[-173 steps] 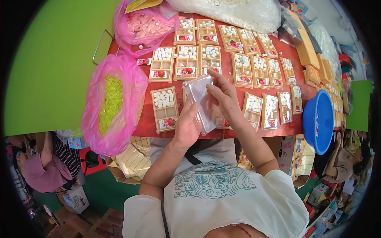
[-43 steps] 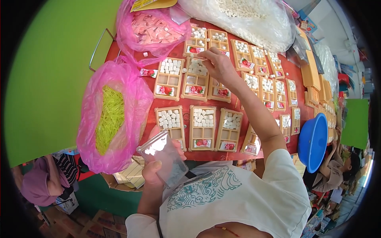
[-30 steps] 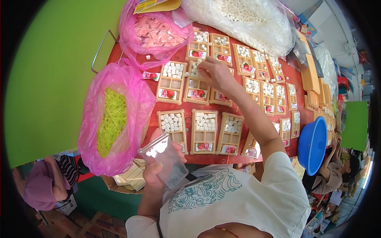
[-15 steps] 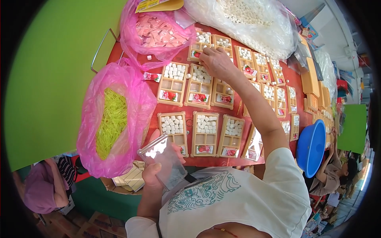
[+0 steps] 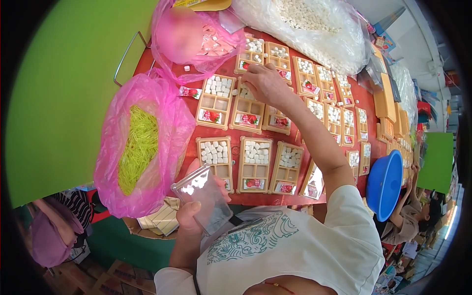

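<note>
My left hand grips a clear plastic box cover, tilted near the table's front edge. My right hand reaches across the table with its fingers bent together over the far end of a beige tray in the middle row. White marshmallow-like pieces fill that end, partly hidden by the hand. Whatever its fingertips hold, if anything, is hidden. A red-and-white strawberry packet lies in the tray's near compartment. Similar filled trays stand around it in rows.
Pink plastic bags hold yellow-green strips at left and pink packets behind. A large clear bag of white pieces lies at the back. A blue basin stands at the right edge. People work at both sides.
My right hand has drawn slightly nearer, from beside the far-row trays to over the middle-row tray. My left hand keeps the clear cover in about the same place.
</note>
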### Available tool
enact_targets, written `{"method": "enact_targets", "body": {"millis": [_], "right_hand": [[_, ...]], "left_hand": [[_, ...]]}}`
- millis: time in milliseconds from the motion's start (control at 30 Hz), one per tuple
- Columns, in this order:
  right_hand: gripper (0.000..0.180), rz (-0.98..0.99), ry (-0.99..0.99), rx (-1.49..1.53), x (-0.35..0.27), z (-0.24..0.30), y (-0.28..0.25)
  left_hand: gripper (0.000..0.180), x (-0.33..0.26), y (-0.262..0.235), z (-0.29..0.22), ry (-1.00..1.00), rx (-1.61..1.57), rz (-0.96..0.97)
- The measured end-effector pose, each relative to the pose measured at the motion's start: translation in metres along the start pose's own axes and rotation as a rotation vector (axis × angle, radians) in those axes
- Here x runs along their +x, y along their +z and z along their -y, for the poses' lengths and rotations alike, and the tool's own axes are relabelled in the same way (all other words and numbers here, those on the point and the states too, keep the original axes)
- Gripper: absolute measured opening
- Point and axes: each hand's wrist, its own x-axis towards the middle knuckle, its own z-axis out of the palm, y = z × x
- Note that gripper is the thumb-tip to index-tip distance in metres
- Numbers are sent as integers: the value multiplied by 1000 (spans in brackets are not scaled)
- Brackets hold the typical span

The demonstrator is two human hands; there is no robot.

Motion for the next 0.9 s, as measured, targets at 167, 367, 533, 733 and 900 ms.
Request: {"method": "enact_targets", "body": {"millis": [167,367,533,733,900], "right_hand": [[7,-88,-78,41,5,18,-3],[5,-106,-4,121,5,13,-2],[14,-238,229,255,-17,-16,-27],[11,-237,249,168,-38,-18,-21],[10,-296,355,199,-64,-34,-29]], "left_hand": [[92,0,-3,-1,-6,49,13],[90,-4,-4,0,5,43,31],[91,-4,-4,-3,-21,39,-20],[94,2,-2,8,-110,-81,54],[94,-2,2,13,-112,-91,71]]}}
